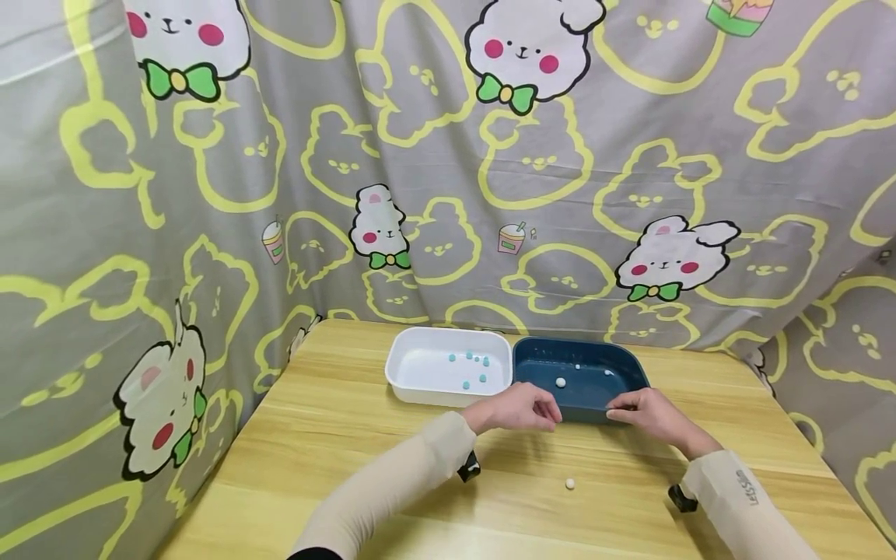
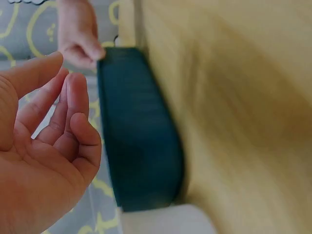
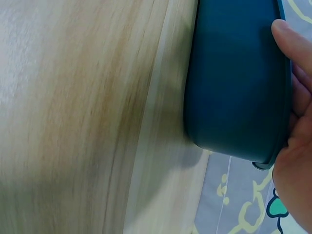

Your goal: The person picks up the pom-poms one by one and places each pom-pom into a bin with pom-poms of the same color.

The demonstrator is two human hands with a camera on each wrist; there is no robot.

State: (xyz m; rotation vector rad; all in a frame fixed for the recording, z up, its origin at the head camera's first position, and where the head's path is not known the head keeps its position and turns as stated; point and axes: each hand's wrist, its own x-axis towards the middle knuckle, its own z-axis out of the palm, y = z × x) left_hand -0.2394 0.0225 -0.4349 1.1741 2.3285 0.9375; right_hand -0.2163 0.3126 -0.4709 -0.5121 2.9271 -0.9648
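Observation:
In the head view a dark blue tray (image 1: 584, 415) stands beside a white tray (image 1: 437, 399). My left hand (image 1: 521, 408) hovers before the dark tray's front left, its fingers loosely bent. The left wrist view shows a gap between thumb and fingers of that hand (image 2: 48, 131), with nothing in it. At the front right of the dark tray, my right hand (image 1: 654, 416) holds the rim. In the right wrist view its thumb (image 3: 291, 41) lies on the outer side of the rim, and the other fingers are partly hidden behind. A white ball (image 1: 561, 383) lies inside the dark tray.
Two smaller white bits also lie in the dark tray. Several teal balls (image 1: 466, 385) are scattered in the white tray. Nearer me, one white ball (image 1: 570, 484) sits on the wooden table (image 1: 336, 459). A patterned curtain (image 1: 434, 179) hangs behind and at the sides.

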